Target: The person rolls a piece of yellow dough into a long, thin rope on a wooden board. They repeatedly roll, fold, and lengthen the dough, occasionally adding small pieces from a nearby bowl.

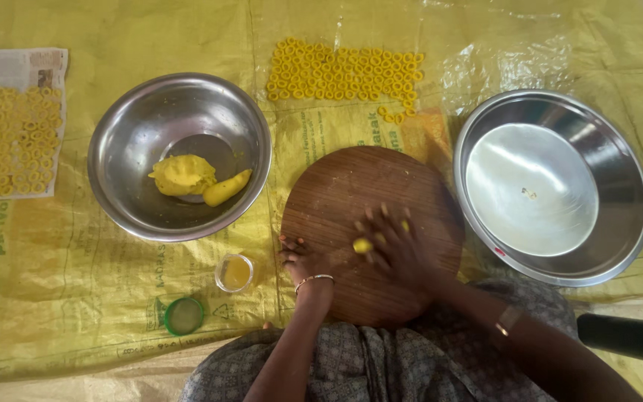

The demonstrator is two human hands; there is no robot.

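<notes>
On the round wooden board (370,223) at the near middle of the yellow plastic sheet (76,260), I see my right hand (396,246) spread flat, fingers apart, pressing a small piece of yellow dough (363,245) under the palm; motion blur hides finer detail. My left hand (301,260) rests with curled fingers on the board's left edge, holding nothing. Much looks done, I judge: dough rings (344,72) lie in rows at the sheet's far edge, more rings (9,141) on newspaper at the left edge. A dough lump (182,175) and a roll (226,187) remain in the steel bowl (135,112). The wide steel pan (619,171) on the right holds almost nothing.
</notes>
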